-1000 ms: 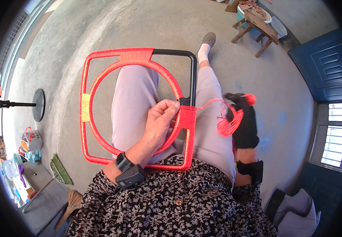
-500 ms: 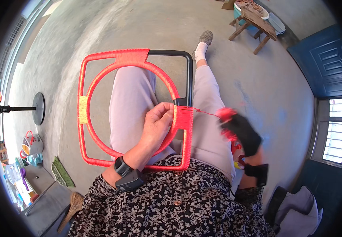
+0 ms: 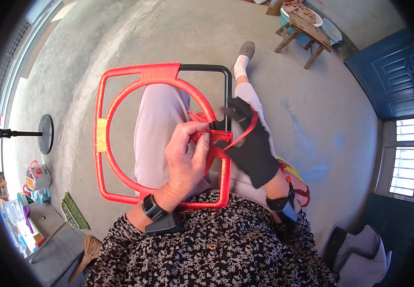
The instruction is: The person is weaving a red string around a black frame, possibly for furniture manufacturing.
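A square frame with a round inner ring [image 3: 101,179], mostly wrapped in red cord with one yellow patch, rests across my thighs. Black bare tubing [image 3: 229,88] shows at its upper right corner. My left hand [image 3: 183,153], bare, is inside the ring at its right side, thumb and fingers closed on bunched red cord [image 3: 199,135]. My right hand [image 3: 252,150], in a black glove, reaches over the right bar with thumb and fingers apart. A red strand [image 3: 246,134] runs across it down to the wrapped band. More loose red cord [image 3: 197,116] shows beyond my left fingertips.
A wooden stool [image 3: 307,34] stands at the far right beside a basin. At left are a round-based stand [image 3: 47,134], a bucket [image 3: 38,177], a green brush [image 3: 74,211] and a straw broom [image 3: 86,256]. A red and yellow bag [image 3: 297,179] lies by my right hip.
My right hand has swung left, from beyond my right thigh to the frame's right bar. The bunched red cord came with it and is now at my left fingers, which have lifted slightly from the band.
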Available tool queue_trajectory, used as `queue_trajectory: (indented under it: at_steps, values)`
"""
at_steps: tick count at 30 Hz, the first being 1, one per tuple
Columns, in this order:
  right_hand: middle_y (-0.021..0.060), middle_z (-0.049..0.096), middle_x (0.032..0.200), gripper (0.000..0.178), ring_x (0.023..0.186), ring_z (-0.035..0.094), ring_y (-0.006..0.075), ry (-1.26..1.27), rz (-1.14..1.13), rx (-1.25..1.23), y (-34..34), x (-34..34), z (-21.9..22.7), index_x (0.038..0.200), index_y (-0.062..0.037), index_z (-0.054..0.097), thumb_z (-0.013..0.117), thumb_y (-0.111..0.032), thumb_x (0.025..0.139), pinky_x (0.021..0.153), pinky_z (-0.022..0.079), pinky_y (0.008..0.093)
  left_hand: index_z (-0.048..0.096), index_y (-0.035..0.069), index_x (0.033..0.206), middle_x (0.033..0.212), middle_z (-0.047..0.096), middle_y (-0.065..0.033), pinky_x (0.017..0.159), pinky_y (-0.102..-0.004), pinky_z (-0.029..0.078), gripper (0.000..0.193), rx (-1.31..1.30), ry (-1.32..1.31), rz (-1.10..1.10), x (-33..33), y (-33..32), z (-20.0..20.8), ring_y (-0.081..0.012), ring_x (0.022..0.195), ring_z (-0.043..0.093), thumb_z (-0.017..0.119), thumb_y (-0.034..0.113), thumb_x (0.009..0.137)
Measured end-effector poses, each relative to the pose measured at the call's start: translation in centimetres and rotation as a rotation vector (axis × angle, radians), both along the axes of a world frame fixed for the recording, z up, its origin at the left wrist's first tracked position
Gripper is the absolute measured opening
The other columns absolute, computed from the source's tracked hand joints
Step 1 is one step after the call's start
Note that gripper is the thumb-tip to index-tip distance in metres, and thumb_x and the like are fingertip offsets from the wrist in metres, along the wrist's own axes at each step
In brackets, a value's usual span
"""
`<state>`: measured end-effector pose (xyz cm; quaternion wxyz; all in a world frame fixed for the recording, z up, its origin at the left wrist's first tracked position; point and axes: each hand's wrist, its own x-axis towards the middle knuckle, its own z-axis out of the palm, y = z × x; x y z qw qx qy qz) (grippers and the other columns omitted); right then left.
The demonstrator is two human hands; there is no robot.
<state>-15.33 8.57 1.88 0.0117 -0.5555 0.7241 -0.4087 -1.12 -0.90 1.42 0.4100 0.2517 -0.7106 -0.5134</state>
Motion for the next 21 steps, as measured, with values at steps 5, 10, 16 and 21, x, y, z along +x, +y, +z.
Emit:
queue_trajectory:
  at_steps: [5,10,16,21]
  values:
    - [0.0136,0.063,0.111,0.034,0.108,0.058,0.0289,-0.300,-0.001,-0.065,-1.7,1.6,2.0,0.110,-0.0053,0.062,0.069,-0.008,0.077,0.092,0.047,0.0381,0.058,-0.003,0.106,0.095,0.062,-0.0094,0.078,-0.0240,0.048,0.018,-0.003,0.083,-0.028,0.0,-0.2,0.1,-0.0137,0.085,0.059,0.062,0.004,0.090]
    - [0.0161,0.068,0.092,0.020,0.085,0.067,0.0321,-0.206,-0.204,0.189,5.8,-4.3,-1.7,0.099,-0.0067,0.064,0.070,-0.012,0.080,0.074,0.053,0.0383,0.056,-0.004,0.110,0.097,0.061,-0.0050,0.078,-0.0220,0.047,0.019,0.548,0.046,-0.144,-0.4,-0.5,-1.1,-0.0089,0.086,0.057,0.056,0.009,0.097]
    - [0.0041,0.064,0.085,0.016,0.073,0.061,0.0150,-1.081,-0.745,-0.329,16.2,-13.6,-9.0,0.104,-0.0015,0.062,0.055,-0.014,0.096,0.068,0.051,0.0299,0.057,-0.001,0.105,0.090,0.066,-0.0027,0.072,-0.0212,0.050,0.019,0.901,0.089,-0.269,-0.3,-0.7,-1.5,-0.0063,0.078,0.061,0.060,0.016,0.097]
    - [0.0020,0.061,0.083,0.019,0.070,0.057,0.0119,-1.324,-0.619,-0.452,15.4,-12.1,-6.5,0.104,-0.0008,0.062,0.055,-0.017,0.097,0.067,0.050,0.0288,0.058,0.001,0.105,0.089,0.066,-0.0022,0.072,-0.0206,0.050,0.018,0.931,0.164,-0.263,-0.6,-0.7,-1.6,-0.0061,0.079,0.062,0.060,0.016,0.097]
